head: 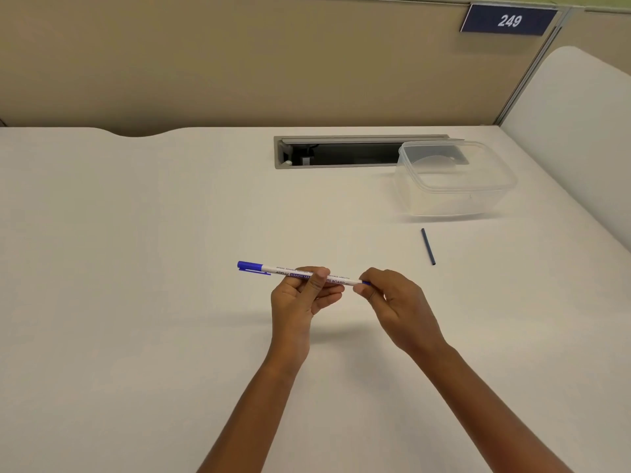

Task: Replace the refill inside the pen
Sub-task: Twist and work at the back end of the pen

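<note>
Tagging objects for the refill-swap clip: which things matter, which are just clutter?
Job: pen, held by left hand and right hand; dark refill lying on the desk.
Clutter: clear plastic container, cable tray, number sign.

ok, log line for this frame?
left hand: holds pen mid-barrel | right hand: pinches pen's end | refill: on table, untouched

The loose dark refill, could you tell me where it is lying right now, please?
In the head view the refill lies on the table, right of centre, just in front of the clear plastic container and beyond the right hand.
</note>
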`<act>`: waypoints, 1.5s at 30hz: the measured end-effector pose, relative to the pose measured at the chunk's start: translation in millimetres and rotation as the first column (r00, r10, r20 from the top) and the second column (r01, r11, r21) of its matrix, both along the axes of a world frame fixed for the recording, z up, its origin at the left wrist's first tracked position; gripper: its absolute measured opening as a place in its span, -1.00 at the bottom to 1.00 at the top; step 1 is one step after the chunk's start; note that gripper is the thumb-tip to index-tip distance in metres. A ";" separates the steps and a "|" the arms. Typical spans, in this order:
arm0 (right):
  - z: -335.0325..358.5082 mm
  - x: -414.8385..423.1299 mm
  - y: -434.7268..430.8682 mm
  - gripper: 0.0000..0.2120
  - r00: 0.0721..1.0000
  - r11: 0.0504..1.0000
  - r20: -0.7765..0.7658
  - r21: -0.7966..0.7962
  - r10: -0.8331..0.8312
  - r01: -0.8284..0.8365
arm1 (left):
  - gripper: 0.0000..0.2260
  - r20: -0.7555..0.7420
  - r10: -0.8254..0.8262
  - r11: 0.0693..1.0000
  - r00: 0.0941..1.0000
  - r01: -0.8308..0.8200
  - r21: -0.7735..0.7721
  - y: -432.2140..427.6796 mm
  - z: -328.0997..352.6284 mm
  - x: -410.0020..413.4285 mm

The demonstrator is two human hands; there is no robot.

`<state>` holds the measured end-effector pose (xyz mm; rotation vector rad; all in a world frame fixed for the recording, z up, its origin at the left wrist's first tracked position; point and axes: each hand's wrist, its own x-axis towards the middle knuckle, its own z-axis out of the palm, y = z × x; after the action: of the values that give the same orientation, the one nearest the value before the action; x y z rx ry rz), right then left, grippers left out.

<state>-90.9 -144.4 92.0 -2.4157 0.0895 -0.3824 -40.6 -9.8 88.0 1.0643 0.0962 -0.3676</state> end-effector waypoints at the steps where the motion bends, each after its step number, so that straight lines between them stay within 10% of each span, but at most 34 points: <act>1: 0.0 1.2 0.4 -0.77 1.000 0.999 -0.022 0.049 -0.004 0.005 | -0.90 0.004 -0.001 1.000 1.000 0.001 -0.004 -0.5 0.7 0.7; 9: 1.9 8.0 9.6 -0.68 0.995 0.910 -0.090 0.409 -0.031 0.066 | -0.90 0.022 0.021 0.999 1.000 -0.020 -0.032 -2.1 4.1 2.1; 19: 21.4 11.9 11.1 -0.51 0.862 0.485 -0.485 0.795 0.149 0.364 | -0.90 0.087 0.038 0.998 0.995 -0.042 0.044 -1.7 1.9 0.3; 25: 11.5 -0.1 13.4 -0.67 0.961 0.897 -0.258 0.394 -0.100 0.199 | -0.91 0.042 0.087 0.996 0.995 -0.088 0.025 0.1 2.4 2.2; 28: 5.1 -3.8 9.5 -0.95 0.988 0.966 -0.139 0.242 -0.060 0.093 | -0.91 0.036 0.091 0.995 0.995 -0.092 0.024 0.5 2.7 2.1; 35: -1.8 0.3 1.6 -0.81 0.975 0.930 0.220 -0.355 -0.012 0.091 | -0.91 0.040 0.068 0.997 0.997 -0.069 0.017 -1.9 6.4 -2.4; 45: 9.1 2.8 1.3 -0.70 0.987 0.958 -0.160 0.278 -0.026 0.070 | -0.90 0.050 0.030 1.000 0.998 -0.030 -0.005 -2.9 5.9 -0.3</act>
<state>-88.1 -143.2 101.1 -2.1587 0.2559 -0.1874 -40.9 -12.8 93.9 1.0661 0.0665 -0.3132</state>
